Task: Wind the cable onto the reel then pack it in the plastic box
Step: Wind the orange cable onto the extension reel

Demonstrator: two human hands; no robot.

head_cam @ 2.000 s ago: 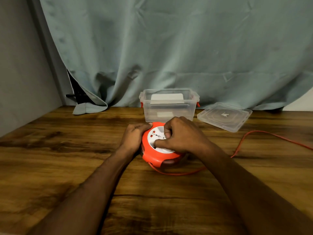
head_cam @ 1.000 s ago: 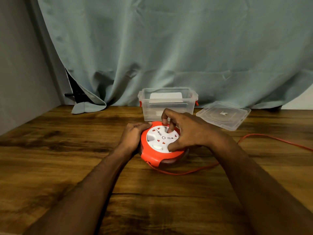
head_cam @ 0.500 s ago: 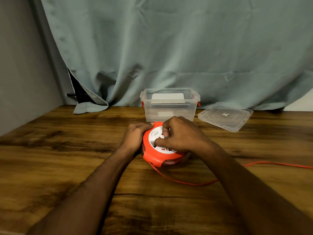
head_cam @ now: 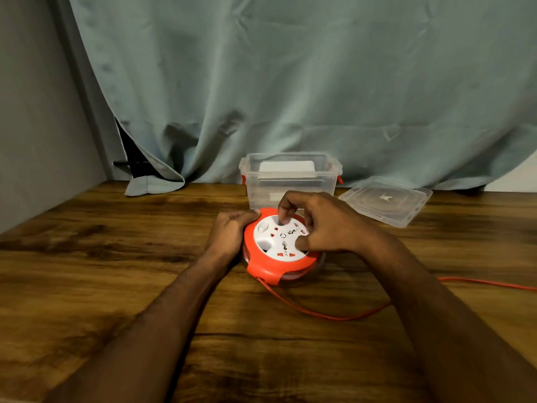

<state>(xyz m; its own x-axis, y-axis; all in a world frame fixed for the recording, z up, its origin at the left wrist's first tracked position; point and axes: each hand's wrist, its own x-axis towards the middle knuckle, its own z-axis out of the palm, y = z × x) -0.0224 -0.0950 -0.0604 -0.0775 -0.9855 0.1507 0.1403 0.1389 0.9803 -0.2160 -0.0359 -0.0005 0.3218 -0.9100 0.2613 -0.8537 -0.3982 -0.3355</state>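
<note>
Wooden tabletop (head_cam: 87, 286) runs from my forearms out to a grey-green curtain (head_cam: 290, 82) at the far edge. Nearest me, the loose orange cable (head_cam: 328, 315) leaves the near side of the reel (head_cam: 270, 270), sags toward me in a shallow loop, passes under my right forearm and trails off the right side of the table, so a good length is not yet wound. The reel lies flat, its white socket face (head_cam: 283, 237) turned up and its turning axis vertical. My left hand (head_cam: 229, 232) is curled against the reel's left rim, fingers closed around the orange housing to brace it. My right hand (head_cam: 325, 225) arches over the socket face from the right, thumb pressed near the centre and a bent fingertip planted in the far part of the face, the other fingers loosely curled and gripping nothing else. I judge this to be the winding step, with the right hand, directly above the face, placed to crank it while the cable feeds in from the near right. Just beyond the reel stands the open plastic box (head_cam: 290, 184), its lid (head_cam: 386, 200) lying flat to its right.
</note>
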